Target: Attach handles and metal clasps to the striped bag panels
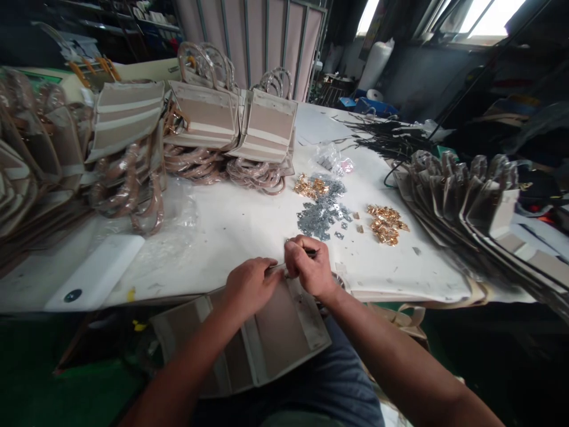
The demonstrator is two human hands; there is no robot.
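A flat beige bag panel [284, 332] with pale strips lies across my lap, its upper edge against the table's front edge. My left hand [252, 286] grips that upper edge, thumb and fingers closed round it. Just to the right, my right hand [309, 264] is closed in a pinch around a small dark tool [310, 253], at the panel's top edge. The tool's tip and whatever lies between the fingertips are too small to make out. Beyond my hands are a pile of grey metal plates [316, 218] and gold-coloured clasps [386, 225].
Stacked beige bag pieces with plastic-wrapped handles [204, 115] line the table's left and back. More bag pieces [471, 196] stand at the right. Another gold heap [310, 187], black strips [386, 135] and a white block [95, 273] lie on the white table [226, 225].
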